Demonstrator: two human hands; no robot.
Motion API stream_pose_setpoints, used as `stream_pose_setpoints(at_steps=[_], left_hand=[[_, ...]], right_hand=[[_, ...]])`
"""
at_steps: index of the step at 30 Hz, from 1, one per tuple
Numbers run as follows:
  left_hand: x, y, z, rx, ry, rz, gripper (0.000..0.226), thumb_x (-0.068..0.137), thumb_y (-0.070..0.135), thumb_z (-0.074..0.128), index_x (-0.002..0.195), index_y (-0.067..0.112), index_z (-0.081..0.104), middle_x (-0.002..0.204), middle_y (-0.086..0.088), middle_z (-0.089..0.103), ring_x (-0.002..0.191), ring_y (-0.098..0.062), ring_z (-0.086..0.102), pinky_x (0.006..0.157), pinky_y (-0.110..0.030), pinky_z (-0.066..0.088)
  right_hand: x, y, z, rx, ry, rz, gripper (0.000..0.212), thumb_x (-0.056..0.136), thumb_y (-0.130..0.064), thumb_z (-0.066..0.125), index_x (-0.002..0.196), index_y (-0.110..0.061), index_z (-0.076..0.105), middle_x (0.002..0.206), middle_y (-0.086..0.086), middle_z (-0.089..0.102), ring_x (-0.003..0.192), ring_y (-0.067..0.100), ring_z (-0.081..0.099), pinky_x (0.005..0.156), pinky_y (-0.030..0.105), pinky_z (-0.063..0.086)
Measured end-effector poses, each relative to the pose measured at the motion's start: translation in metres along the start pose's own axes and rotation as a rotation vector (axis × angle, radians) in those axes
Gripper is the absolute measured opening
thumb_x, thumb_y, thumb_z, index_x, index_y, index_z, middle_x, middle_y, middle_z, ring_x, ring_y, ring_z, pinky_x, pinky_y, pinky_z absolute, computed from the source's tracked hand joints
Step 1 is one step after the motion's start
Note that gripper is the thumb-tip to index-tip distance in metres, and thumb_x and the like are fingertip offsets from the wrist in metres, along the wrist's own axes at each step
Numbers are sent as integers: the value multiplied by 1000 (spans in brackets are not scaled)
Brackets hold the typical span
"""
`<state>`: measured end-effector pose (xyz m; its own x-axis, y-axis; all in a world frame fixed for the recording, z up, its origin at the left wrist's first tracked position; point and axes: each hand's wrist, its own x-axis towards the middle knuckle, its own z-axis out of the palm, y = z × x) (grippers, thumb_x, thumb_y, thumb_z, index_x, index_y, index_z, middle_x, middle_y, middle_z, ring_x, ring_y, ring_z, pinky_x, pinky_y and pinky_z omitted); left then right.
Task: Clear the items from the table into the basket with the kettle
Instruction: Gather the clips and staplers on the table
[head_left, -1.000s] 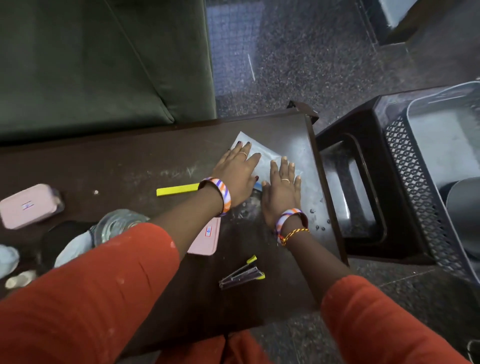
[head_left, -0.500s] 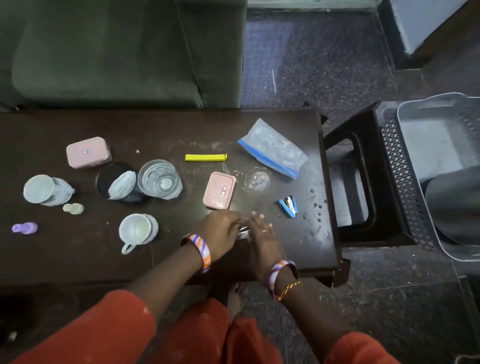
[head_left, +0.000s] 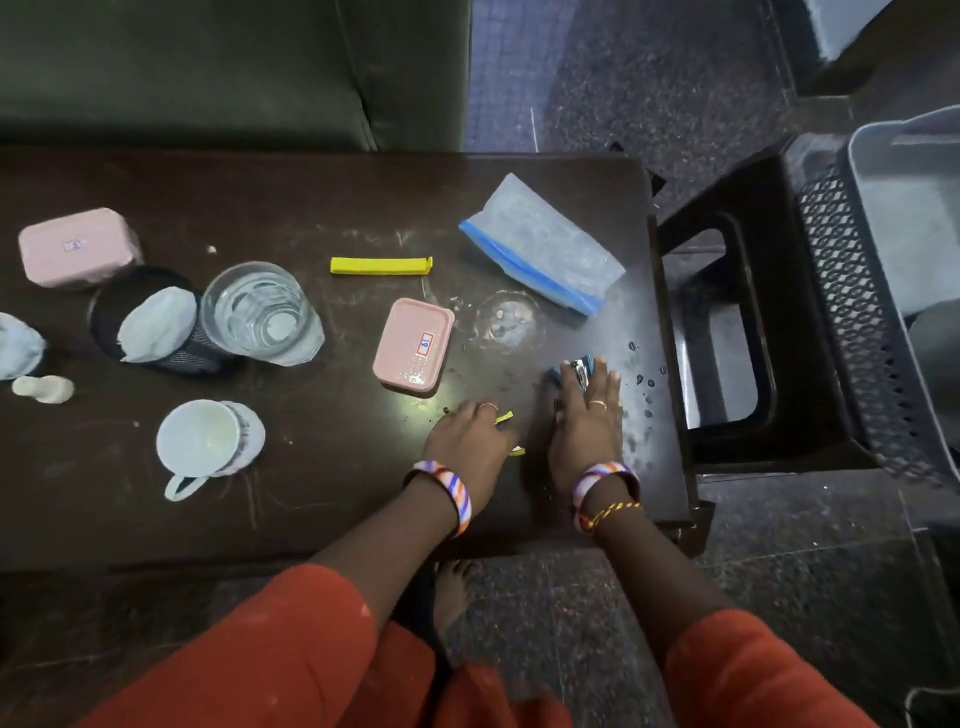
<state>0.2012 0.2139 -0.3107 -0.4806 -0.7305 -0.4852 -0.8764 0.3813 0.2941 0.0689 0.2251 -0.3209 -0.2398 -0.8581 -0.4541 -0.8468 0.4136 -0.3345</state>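
While the left hand (head_left: 470, 439) pinches a yellow-tipped clip (head_left: 505, 419), the flat right hand (head_left: 587, 421) covers the blue stapler (head_left: 569, 370).

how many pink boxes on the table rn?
2. One pink box at the table's far left edge; the other pink box mid-table, left of the zip bag. None seem hidden.

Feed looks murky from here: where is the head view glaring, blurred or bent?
Head view: dim overall; a bright glare patch on the dark wooden table below the pink plastic lid; the grey perforated plastic basket at the right edge is smeared; the table's far edge bows from the wide lens; both hands are slightly soft.
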Motion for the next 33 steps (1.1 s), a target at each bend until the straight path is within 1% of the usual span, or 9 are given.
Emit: stream_pose_setpoints(at_steps=[4, 7, 10, 13, 15, 17, 20, 24, 33], left_hand=[[0, -2, 9, -57, 26, -16, 32, 91, 9, 41, 119, 16, 53, 131, -12, 46, 118, -34, 45, 81, -38, 47], [-4, -4, 7, -156, 44, -43, 35, 89, 9, 42, 122, 20, 51, 129, -11, 46, 117, -32, 46, 81, -37, 47], [-9, -4, -5, -356, 117, -89, 38, 84, 9, 48, 120, 20, 57, 119, -15, 52, 110, -35, 51, 86, -37, 47], [-11, -4, -16, -442, 127, -146, 40, 82, 10, 54, 121, 21, 56, 116, -15, 53, 108, -33, 54, 90, -37, 48], [-12, -5, -18, -484, 121, -182, 40, 81, 11, 55, 119, 21, 57, 115, -14, 52, 107, -32, 55, 90, -35, 48], [-12, -9, -18, -492, 97, -236, 39, 81, 11, 55, 119, 21, 57, 115, -13, 51, 104, -32, 56, 87, -34, 46], [-17, -16, -13, -412, 50, -278, 37, 84, 14, 52, 120, 20, 54, 114, -14, 50, 104, -34, 55, 86, -36, 46], [-28, -28, -4, -395, 37, -330, 35, 86, 18, 50, 121, 19, 53, 117, -15, 49, 104, -37, 57, 87, -38, 46], [-53, -30, -8, -597, 134, -485, 45, 75, 17, 63, 119, 17, 54, 113, -17, 58, 104, -37, 57, 83, -33, 45]], right_hand=[[12, 5, 12, -13, 37, -16, 65, 88, 4, 36, 146, -22, 22, 159, 12, -2, 146, 30, -2, 120, 39, 7], [8, 3, 13, -10, 87, -53, 56, 84, 7, 42, 135, -16, 43, 155, 16, 19, 142, 34, 20, 116, 40, 26], [1, -1, 15, -43, 106, -93, 45, 76, 4, 48, 117, -10, 60, 143, 23, 41, 123, 43, 46, 100, 44, 44], [-4, -10, 16, -57, 95, -105, 32, 71, -9, 52, 98, -11, 68, 127, 21, 59, 101, 43, 59, 83, 42, 51], [-6, -17, 18, -21, 100, -117, 28, 70, -11, 55, 94, -12, 69, 113, 18, 66, 92, 42, 61, 77, 40, 52], [-9, -24, 19, 25, 100, -120, 28, 72, -7, 57, 99, -11, 67, 107, 18, 66, 91, 41, 59, 76, 41, 52], [-18, -33, 24, 110, 98, -98, 40, 76, -2, 55, 115, -8, 60, 115, 20, 60, 99, 42, 55, 81, 44, 50], [-33, -42, 36, 190, 42, -53, 52, 79, -5, 55, 129, -11, 49, 124, 17, 54, 109, 36, 52, 89, 43, 49], [-56, -58, 33, 453, -30, 131, 49, 75, -9, 64, 122, -9, 52, 116, 16, 59, 110, 30, 52, 87, 28, 41]])
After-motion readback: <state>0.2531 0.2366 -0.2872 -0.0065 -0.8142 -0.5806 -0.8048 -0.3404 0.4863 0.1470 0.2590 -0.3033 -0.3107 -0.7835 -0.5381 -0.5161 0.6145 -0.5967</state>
